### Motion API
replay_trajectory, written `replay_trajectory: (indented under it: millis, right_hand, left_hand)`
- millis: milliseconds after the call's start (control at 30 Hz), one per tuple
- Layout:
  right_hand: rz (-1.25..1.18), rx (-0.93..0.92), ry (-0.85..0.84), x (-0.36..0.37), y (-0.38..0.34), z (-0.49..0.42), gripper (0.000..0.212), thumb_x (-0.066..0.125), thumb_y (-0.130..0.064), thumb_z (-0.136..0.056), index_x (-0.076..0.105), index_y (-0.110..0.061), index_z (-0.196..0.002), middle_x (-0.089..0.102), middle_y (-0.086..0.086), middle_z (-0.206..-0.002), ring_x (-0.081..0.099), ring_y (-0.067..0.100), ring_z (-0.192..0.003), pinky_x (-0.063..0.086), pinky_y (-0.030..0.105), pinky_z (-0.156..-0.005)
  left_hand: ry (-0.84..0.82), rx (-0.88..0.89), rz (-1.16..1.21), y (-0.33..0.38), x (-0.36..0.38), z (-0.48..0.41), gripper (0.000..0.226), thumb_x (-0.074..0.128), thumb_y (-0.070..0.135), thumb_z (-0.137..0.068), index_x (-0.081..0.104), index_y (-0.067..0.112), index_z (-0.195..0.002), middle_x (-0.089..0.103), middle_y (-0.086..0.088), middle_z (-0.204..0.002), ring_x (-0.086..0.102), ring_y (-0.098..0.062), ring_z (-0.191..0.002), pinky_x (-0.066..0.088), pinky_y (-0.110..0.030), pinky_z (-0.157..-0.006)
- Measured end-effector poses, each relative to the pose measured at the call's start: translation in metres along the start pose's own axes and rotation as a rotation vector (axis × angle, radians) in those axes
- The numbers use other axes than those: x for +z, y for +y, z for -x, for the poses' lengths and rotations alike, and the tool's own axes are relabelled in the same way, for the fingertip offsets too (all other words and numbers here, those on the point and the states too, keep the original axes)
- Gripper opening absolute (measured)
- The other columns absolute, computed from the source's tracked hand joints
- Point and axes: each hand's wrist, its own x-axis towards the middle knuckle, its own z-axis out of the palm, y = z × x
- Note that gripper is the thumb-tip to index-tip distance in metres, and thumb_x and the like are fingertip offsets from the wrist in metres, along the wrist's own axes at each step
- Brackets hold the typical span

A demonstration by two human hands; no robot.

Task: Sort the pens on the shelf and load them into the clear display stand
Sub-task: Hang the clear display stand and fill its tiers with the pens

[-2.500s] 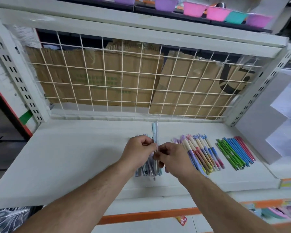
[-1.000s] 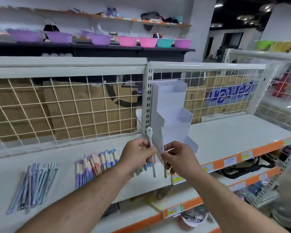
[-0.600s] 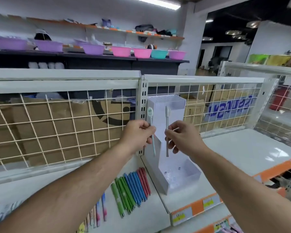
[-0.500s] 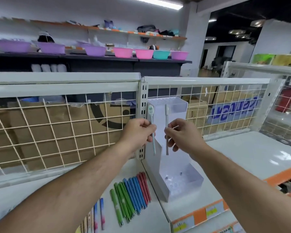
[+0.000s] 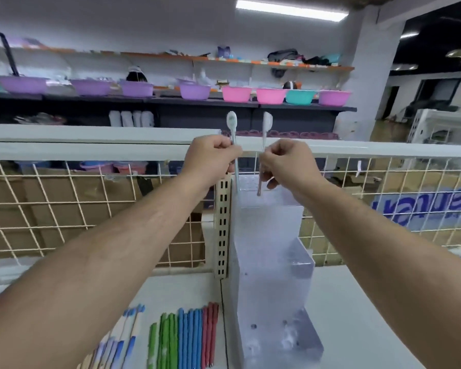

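Lying flat on white shelf (image 5: pixel 357 315): coloured pens (image 5: pixel 184 339); basins (image 5: pixel 236 93) behind.

Both my arms are stretched forward and up, forearms bare, hands side by side just above the top of the display stand (image 5: pixel 270 235). My left hand (image 5: pixel 210 159) is curled, pinching the left pen (image 5: pixel 231 123) upright. My right hand (image 5: pixel 290 163) pinches the right pen (image 5: pixel 267 120) likewise, with a small gap between the hands.

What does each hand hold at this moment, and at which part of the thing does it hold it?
The left hand pinches a green-topped pen at mid-shaft; the right hand pinches a white-topped pen at mid-shaft. Both pens are upright.
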Motion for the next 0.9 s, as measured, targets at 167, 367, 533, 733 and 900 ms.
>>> replay_trajectory:
  millis: [167,367,533,733,900]
  right_hand:
    - [-0.026,-0.023,-0.014,-0.001,0.001,-0.036,0.009,0.067,-0.011,-0.092,0.063,-0.010,-0.085,0.069,0.001,-0.058,0.069,0.014,-0.051,0.054,0.024,-0.048]
    - [-0.040,-0.028,-0.042,-0.002,0.012,-0.051,0.012,0.066,-0.010,-0.092,0.061,-0.013,-0.081,0.067,-0.004,-0.053,0.068,0.012,-0.049,0.052,0.021,-0.045]
    - [-0.040,-0.030,-0.045,-0.012,0.020,-0.057,0.008,0.065,-0.010,-0.091,0.063,-0.011,-0.083,0.069,-0.004,-0.056,0.070,0.013,-0.051,0.053,0.023,-0.047]
    - [-0.037,-0.034,-0.043,-0.016,0.025,-0.055,0.006,0.066,-0.010,-0.091,0.064,-0.010,-0.085,0.069,0.000,-0.058,0.071,0.014,-0.052,0.053,0.023,-0.047]
    - [-0.021,-0.038,-0.036,-0.018,0.023,-0.053,0.004,0.065,-0.010,-0.091,0.066,-0.005,-0.090,0.070,0.003,-0.063,0.070,0.014,-0.052,0.055,0.025,-0.048]
  left_hand:
    - [0.127,0.038,-0.145,0.009,0.012,-0.017,0.018,0.069,0.028,-0.086,0.071,0.021,-0.070,0.066,0.008,-0.058,0.062,-0.006,-0.050,0.053,-0.029,-0.050]
    - [0.213,0.091,-0.332,0.010,0.028,-0.025,0.007,0.070,0.026,-0.086,0.071,0.021,-0.081,0.071,0.005,-0.073,0.070,-0.017,-0.074,0.060,-0.040,-0.074]
    - [0.231,0.112,-0.421,0.007,0.035,-0.028,0.008,0.070,0.024,-0.085,0.068,0.021,-0.078,0.069,0.005,-0.071,0.068,-0.018,-0.075,0.058,-0.039,-0.074]
    - [0.251,0.130,-0.521,0.003,0.041,-0.030,0.013,0.075,0.025,-0.081,0.065,0.024,-0.073,0.066,0.009,-0.071,0.064,-0.014,-0.070,0.057,-0.036,-0.068]
    - [0.208,0.103,-0.690,-0.009,0.045,-0.027,0.021,0.077,0.029,-0.079,0.059,0.025,-0.069,0.062,0.010,-0.071,0.060,-0.013,-0.069,0.046,-0.027,-0.058]
